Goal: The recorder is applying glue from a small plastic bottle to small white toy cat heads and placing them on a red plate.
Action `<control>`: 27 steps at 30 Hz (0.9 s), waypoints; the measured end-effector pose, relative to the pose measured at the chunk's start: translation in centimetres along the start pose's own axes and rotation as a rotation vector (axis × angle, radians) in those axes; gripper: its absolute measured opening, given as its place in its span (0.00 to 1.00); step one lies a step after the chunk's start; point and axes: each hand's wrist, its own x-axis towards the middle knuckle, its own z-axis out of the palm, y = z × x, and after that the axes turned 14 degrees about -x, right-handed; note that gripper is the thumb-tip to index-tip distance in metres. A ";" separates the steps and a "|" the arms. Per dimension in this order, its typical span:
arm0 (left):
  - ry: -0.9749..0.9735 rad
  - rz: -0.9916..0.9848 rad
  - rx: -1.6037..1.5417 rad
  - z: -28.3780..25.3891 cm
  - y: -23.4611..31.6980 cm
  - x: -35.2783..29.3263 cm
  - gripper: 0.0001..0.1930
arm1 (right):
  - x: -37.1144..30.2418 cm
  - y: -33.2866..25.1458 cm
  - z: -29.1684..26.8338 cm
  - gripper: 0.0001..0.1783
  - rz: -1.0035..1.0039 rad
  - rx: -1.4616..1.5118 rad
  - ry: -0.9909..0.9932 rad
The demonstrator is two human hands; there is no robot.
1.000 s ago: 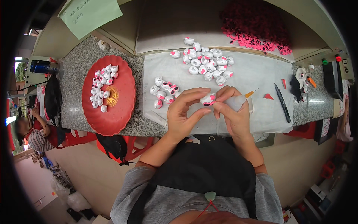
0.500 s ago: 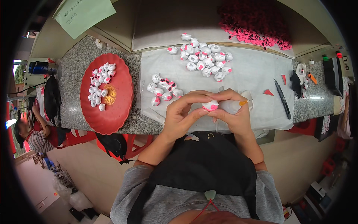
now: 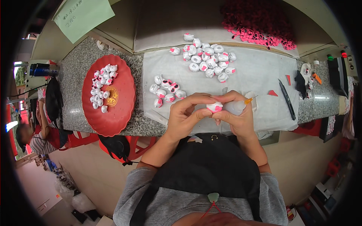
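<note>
Right of the plate (image 3: 113, 123), above the bench (image 3: 71, 113), a white head (image 3: 214, 107) is clamped between both hands. Its left side is gripped by the left hand (image 3: 185, 115); its right is gripped by the right hand (image 3: 241, 121), in which a bottle (image 3: 234, 108) is also enclosed. Compared with one second ago, the looser fingertip hold has been replaced by thumbs and fingers closed from both sides. Pink shows; the black is no longer seen. Steady pressing is inferred, not confirmed. Loose heads (image 3: 209, 72) are noted right of the plate.
</note>
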 end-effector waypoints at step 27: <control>0.052 0.037 -0.097 -0.2 -0.7 -0.6 0.11 | 0.0 0.2 1.4 0.15 0.015 0.034 0.047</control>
